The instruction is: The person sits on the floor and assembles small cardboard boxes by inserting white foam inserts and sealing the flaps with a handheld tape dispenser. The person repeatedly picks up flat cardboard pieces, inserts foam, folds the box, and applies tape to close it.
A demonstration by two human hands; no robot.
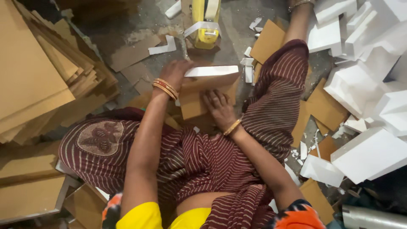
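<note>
The cardboard box under both hands looked like matt brown corrugated board, its top edge covered by a smooth white paper strip; the left hand and right hand each wore glossy gold-coloured metal bangles; at 12 o'clock the tape dispenser appeared to be shiny yellow plastic; at 9 o'clock the stacked sheets were flat, matt tan cardboard; at 3 o'clock the foam blocks were white, matt and slightly grainy; the garment was soft maroon cloth with fine pale stripes; the floor was rough, dusty grey concrete.
</note>
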